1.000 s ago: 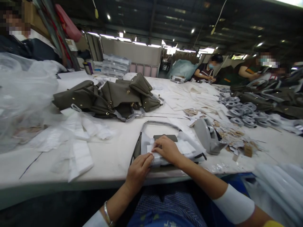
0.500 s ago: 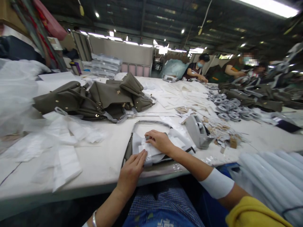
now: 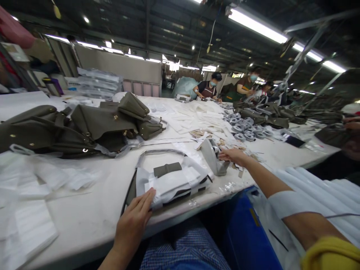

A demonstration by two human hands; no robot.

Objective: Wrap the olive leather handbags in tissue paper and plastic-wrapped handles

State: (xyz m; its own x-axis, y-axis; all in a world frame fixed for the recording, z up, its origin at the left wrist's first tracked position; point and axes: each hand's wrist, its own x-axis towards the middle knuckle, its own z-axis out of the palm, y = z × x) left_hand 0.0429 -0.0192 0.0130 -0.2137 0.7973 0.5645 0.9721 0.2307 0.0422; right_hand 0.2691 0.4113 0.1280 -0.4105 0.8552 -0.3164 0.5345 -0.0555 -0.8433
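Note:
In front of me a bag wrapped in white paper (image 3: 176, 182) lies flat on the white table, its covered handle (image 3: 161, 152) pointing away. A small folded olive piece (image 3: 167, 169) rests on top of the paper. My left hand (image 3: 136, 212) lies with extended fingers on the bag's near left corner. Off to the right, my right hand (image 3: 233, 156) reaches the grey tape dispenser (image 3: 213, 157), fingertips at its front end; whether they pinch any tape is too small to tell.
Olive bags (image 3: 95, 125) are heaped at the left, with white paper sheets (image 3: 32, 221) nearer. Scraps and grey rings (image 3: 244, 127) lie beyond the dispenser. A blue bin (image 3: 247, 228) stands below the edge. People work farther back.
My right hand has left the wrapped bag and moved right to the tape dispenser, uncovering the olive piece. My left hand stays on the bag. The view has turned right.

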